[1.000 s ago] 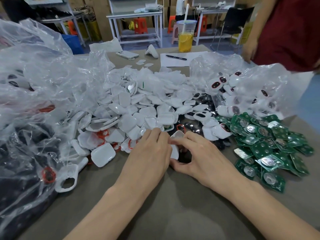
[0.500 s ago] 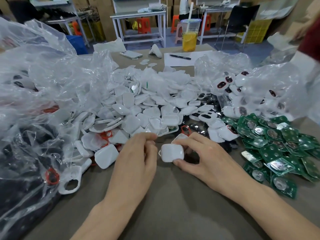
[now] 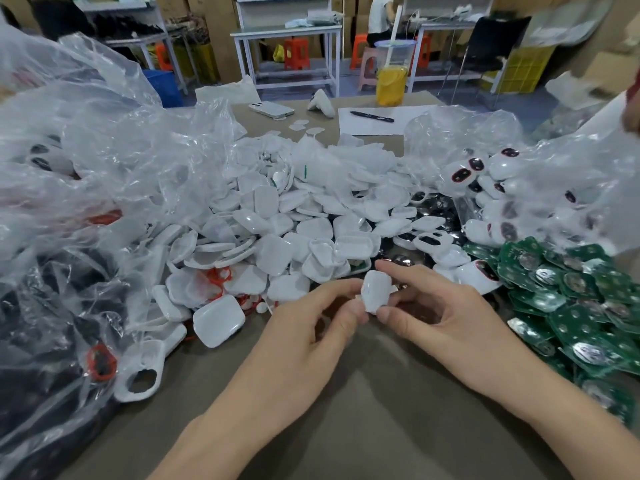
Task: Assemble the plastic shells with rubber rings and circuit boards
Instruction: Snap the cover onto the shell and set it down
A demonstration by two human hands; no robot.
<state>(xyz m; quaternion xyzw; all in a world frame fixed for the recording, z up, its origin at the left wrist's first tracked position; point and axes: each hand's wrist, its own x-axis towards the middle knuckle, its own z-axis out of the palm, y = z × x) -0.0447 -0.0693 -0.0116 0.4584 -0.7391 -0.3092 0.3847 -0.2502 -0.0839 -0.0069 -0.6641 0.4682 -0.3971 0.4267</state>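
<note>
White plastic in hand: found one shell [image 3: 375, 289] held clear of the table [image 3: 346, 410] just before the shell pile [image 3: 294, 237], pinched by right hand [image 3: 450, 320] and by left hand [image 3: 304, 334] at its lower corner; judged mid-assembly, next requiring a rubber ring [image 3: 218, 277] or circuit board [image 3: 571, 306] fetched.

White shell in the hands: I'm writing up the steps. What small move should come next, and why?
Probably free the left hand and reach for a red rubber ring in the shell pile. Both hands pinch the white shell; the right hand grips it top and bottom, and no ring shows on it.
</note>
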